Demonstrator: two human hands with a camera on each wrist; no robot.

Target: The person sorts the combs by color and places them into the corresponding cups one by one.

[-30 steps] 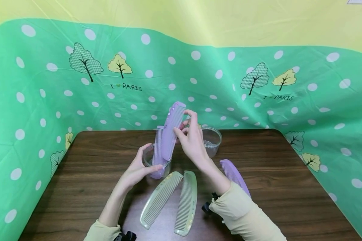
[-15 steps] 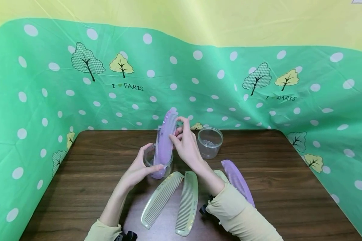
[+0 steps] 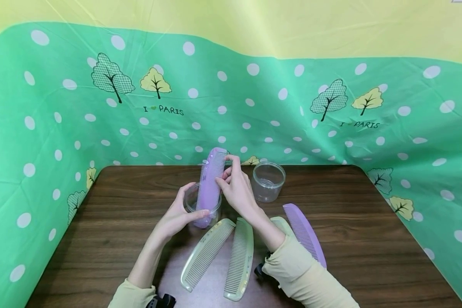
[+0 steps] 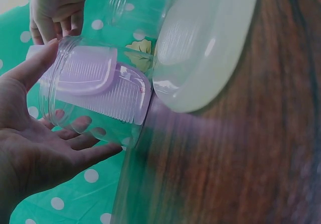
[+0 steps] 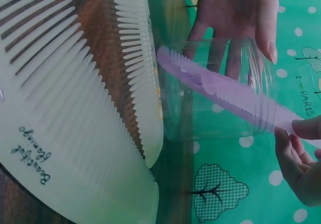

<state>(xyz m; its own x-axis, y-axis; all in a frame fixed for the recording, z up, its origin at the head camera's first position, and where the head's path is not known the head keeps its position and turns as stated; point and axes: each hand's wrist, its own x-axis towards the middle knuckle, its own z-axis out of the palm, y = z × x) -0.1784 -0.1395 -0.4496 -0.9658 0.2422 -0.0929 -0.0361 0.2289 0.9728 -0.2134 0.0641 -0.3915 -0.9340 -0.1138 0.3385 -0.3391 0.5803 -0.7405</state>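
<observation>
My left hand (image 3: pixel 179 217) holds a clear round jar (image 3: pixel 215 216), thumb on the near side of its rim and fingers on the far side. With thumb and fingers my right hand (image 3: pixel 239 188) pinches a purple comb (image 3: pixel 211 182) by its toothed edge. This comb stands nearly upright, its lower part inside the jar. Another purple comb (image 4: pixel 133 91) is in the jar too, reaching closer to the bottom in the left wrist view; the held comb mostly hides it in the head view.
Two pale green combs (image 3: pixel 208 253) lie fanned out in front of the jar. To the right are another purple comb (image 3: pixel 304 233) and a green comb (image 3: pixel 282 224), partly hidden by the right arm. A second clear jar (image 3: pixel 268 182) stands near the back edge of the wooden table (image 3: pixel 138 188).
My right hand has moved left and down, lowering the purple comb into the jar beside the other one. The left hand has kept its hold on the jar.
</observation>
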